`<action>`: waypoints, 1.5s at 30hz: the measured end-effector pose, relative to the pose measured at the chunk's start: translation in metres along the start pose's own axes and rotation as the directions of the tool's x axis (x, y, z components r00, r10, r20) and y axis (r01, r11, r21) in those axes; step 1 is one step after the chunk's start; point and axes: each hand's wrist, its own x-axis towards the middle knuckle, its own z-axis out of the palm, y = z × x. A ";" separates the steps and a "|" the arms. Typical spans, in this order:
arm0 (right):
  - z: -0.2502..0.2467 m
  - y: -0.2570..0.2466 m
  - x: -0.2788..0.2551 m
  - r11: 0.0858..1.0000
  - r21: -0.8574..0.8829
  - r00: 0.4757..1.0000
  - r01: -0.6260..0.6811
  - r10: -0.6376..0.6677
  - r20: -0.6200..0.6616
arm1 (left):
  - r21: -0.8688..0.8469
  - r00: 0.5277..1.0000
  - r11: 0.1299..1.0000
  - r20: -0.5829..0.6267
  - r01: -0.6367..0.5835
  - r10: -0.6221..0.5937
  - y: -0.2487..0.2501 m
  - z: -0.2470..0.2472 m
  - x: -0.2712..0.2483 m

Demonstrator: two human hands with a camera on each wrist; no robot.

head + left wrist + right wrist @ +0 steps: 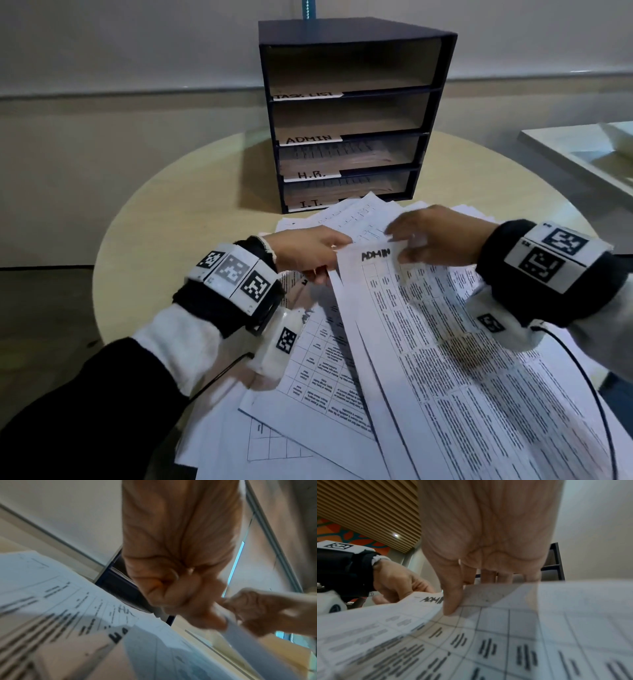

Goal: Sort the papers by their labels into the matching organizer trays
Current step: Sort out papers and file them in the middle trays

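A printed table sheet marked ADMIN (445, 342) is lifted at its top edge over a loose pile of papers (318, 370). My left hand (329, 258) pinches its top left corner, fingers curled round the paper edge (197, 609). My right hand (400, 245) pinches the top edge beside the label, thumb (452, 601) on the printed face and fingers behind. Just behind stands the dark organizer (442, 113), with trays labelled TASK LIST, ADMIN (308, 138), H.R. and I.T. The H.R. and I.T. trays hold papers. A sheet marked HR (125, 610) lies under my left hand.
The pile covers the near and right part of the round wooden table (171, 222) and reaches the organizer's foot. A white shelf or tray (582, 150) sits at the far right. A black cable (582, 370) runs from my right wrist. A wall stands close behind.
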 end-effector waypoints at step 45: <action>-0.015 0.000 0.022 0.982 -0.024 0.957 0.188 -0.189 -0.221 | 0.223 0.929 0.961 -0.293 -0.164 0.227 0.021 -0.028 0.012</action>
